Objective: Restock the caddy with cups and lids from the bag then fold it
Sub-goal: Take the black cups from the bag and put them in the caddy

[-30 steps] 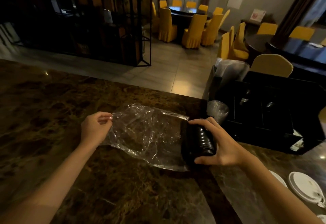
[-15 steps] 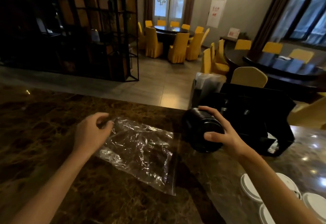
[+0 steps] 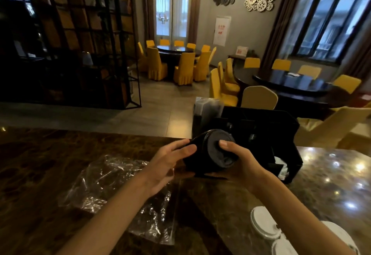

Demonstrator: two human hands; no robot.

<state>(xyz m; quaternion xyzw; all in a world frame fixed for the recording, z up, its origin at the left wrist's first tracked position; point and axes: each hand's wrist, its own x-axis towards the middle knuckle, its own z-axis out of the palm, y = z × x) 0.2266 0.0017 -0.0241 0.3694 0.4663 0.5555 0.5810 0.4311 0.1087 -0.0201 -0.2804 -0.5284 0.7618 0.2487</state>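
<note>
A stack of black lids [image 3: 215,155] is lifted above the marble counter, just in front of the black caddy [image 3: 267,132]. My right hand [image 3: 239,163] grips the stack from the right, thumb on its top lid. My left hand [image 3: 168,163] touches the stack's left side with nearly straight fingers. The clear plastic bag [image 3: 120,192] lies flat and crumpled on the counter, left of and below my hands, with nothing seen inside. Clear cups [image 3: 207,105] stand in the caddy's far left corner.
White lids [image 3: 265,225] lie on the counter [image 3: 40,174] at the lower right. Yellow chairs [image 3: 259,97] and dark dining tables fill the room beyond the counter's far edge. A black metal shelf frame [image 3: 80,44] stands at the back left.
My right hand pulled the lid stack out of the bag and lifted it toward the caddy. My left hand let go of the bag and came across to the stack.
</note>
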